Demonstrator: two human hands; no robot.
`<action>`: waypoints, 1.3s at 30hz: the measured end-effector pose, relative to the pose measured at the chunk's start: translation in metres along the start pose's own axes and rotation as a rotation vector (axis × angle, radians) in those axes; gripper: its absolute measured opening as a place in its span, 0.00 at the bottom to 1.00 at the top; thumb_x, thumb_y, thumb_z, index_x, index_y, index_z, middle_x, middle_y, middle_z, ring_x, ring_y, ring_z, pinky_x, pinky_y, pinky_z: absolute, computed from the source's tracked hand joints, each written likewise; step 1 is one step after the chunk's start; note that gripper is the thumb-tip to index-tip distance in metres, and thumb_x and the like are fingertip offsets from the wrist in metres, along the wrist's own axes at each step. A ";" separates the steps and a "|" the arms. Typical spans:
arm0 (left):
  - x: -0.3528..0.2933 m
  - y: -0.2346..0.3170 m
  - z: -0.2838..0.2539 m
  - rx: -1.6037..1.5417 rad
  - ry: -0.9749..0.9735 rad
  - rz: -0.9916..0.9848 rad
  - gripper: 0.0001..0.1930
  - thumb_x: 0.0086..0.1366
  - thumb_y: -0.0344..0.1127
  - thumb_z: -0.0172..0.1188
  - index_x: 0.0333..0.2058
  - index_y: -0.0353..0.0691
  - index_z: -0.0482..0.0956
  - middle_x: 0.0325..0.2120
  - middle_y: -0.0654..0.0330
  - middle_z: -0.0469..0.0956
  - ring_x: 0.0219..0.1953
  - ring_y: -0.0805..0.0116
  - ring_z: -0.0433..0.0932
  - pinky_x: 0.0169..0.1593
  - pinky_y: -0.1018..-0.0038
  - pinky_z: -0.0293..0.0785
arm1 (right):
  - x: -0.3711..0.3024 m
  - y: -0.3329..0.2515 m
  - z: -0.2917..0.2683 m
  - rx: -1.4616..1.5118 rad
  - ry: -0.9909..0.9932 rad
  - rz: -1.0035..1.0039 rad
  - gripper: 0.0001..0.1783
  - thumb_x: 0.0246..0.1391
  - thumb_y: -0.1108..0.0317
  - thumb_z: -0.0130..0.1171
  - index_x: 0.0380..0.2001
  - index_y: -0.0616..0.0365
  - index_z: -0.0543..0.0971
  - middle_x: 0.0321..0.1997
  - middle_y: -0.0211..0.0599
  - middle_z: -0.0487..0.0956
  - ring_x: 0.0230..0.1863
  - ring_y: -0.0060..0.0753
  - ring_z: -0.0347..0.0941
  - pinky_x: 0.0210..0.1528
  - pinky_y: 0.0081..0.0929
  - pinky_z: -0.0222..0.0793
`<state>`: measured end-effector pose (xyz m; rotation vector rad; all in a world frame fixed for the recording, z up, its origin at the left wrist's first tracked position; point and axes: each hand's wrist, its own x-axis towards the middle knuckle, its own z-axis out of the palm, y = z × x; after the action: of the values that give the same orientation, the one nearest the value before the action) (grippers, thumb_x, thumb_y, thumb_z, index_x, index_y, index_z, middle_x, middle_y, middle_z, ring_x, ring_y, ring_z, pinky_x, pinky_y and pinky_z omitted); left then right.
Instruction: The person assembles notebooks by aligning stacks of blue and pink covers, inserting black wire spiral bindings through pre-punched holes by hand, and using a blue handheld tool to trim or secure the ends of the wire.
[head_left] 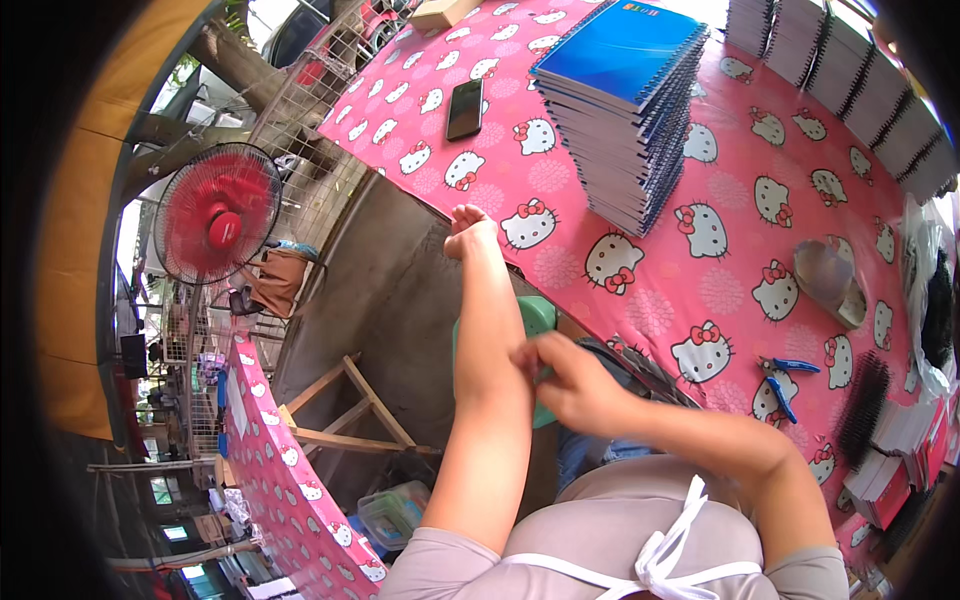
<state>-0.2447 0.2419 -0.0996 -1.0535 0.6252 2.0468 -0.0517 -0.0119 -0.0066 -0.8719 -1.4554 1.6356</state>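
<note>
My left arm stretches forward over the gap beside the table, and my left hand (pixel 467 232) is near the edge of the pink tablecloth (pixel 545 268). Its fingers are apart and hold nothing. Bent across my body, my right hand (pixel 578 388) has curled fingers that touch my left forearm close to the elbow; no object shows in them. Farther off on the table stands a tall stack of spiral notebooks (pixel 620 130) with a glossy blue cover on top. A dark phone (pixel 465 110) lies left of the stack.
Blue-handled pliers (pixel 780 385), a tape dispenser (pixel 835 280) and black binding coils (pixel 865 400) lie on the right. More notebooks (pixel 850 75) stand along the far right edge. A red fan (pixel 218 215) is at left, near a wooden frame (pixel 355 415); a green stool (pixel 540 318) is under my arm.
</note>
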 end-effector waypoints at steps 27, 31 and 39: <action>-0.004 -0.021 0.012 -0.009 0.191 0.021 0.22 0.65 0.45 0.39 0.41 0.33 0.73 0.26 0.55 0.81 0.27 0.64 0.82 0.31 0.65 0.80 | 0.081 0.016 -0.019 0.000 0.174 -0.006 0.12 0.53 0.70 0.58 0.41 0.60 0.77 0.41 0.37 0.73 0.40 0.30 0.71 0.46 0.26 0.68; 0.013 -0.002 0.014 0.021 0.148 0.046 0.21 0.64 0.45 0.39 0.40 0.33 0.73 0.27 0.54 0.81 0.27 0.64 0.82 0.31 0.65 0.80 | 0.017 -0.021 0.004 -0.146 0.055 -0.194 0.10 0.53 0.71 0.57 0.40 0.59 0.73 0.39 0.38 0.70 0.42 0.32 0.68 0.44 0.28 0.68; 0.007 -0.008 0.014 0.044 0.151 0.072 0.20 0.63 0.45 0.40 0.38 0.34 0.73 0.28 0.54 0.81 0.27 0.62 0.81 0.31 0.65 0.79 | 0.045 -0.003 -0.010 -0.121 0.191 -0.176 0.11 0.53 0.66 0.60 0.38 0.60 0.75 0.40 0.35 0.74 0.44 0.30 0.68 0.44 0.31 0.67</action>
<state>-0.2479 0.2596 -0.0984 -1.1824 0.7922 2.0184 -0.0638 0.0329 -0.0050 -0.9128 -1.4643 1.3101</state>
